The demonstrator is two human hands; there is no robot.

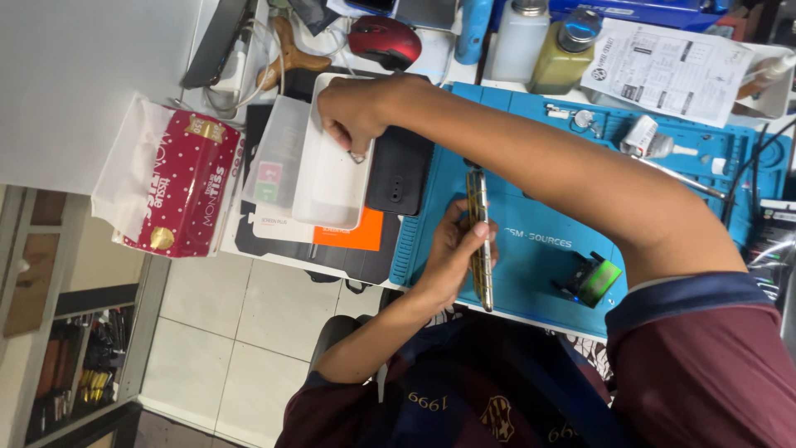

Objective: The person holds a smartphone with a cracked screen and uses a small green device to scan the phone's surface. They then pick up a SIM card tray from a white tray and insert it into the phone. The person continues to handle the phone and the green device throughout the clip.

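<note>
left hand (452, 253): i see its grip closed on the phone (478, 241), held on edge above the blue mat (531, 241).
right hand (352, 112): reaching across, left of the mat, fingertips pinching a small part inside the white tray (319, 195).
bench (75, 83): carries both.

The phone (478, 241) is thin and stands on its long edge, so only its gold-coloured side shows. It sits a little to the 4 o'clock side of the middle of the view, over the blue mat, and its length runs from 12 o'clock to 6 o'clock. The left hand (454, 249) wraps round it from the 9 o'clock side. The white tray (327, 199) is a shallow plastic box with a raised rim. It lies toward 10 o'clock from the phone. The right hand (355, 112) reaches into its 12 o'clock end and pinches a tiny shiny piece (358, 157).
</note>
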